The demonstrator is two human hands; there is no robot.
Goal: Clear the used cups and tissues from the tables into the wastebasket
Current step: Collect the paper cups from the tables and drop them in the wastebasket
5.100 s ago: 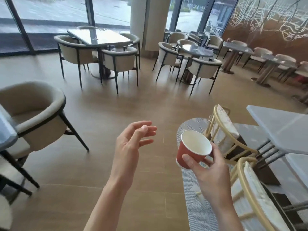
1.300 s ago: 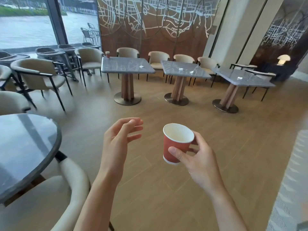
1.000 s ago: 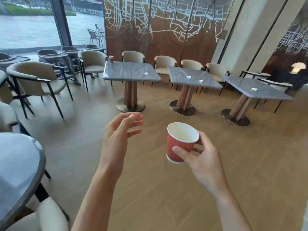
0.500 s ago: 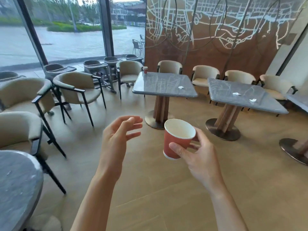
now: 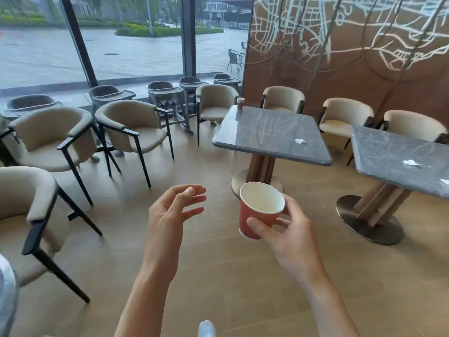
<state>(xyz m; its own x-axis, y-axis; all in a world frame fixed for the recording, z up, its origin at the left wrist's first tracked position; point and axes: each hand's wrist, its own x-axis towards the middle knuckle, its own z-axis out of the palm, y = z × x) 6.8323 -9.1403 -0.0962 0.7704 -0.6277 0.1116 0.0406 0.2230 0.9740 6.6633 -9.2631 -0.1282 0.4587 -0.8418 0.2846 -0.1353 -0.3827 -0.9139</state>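
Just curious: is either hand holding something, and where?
The right hand grips a red paper cup round its side wall. The left hand holds nothing.

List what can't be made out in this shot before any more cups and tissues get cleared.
Head view only:
- Wastebasket: nowhere in frame.
- Right table: cut off by the right edge, so the tissue there shows only partly.
- Far red cup: too small to tell if it is empty.
- White object at the bottom edge: blurred, cropped, unidentifiable.
- Held cup: its bottom is hidden by the cup's own wall.
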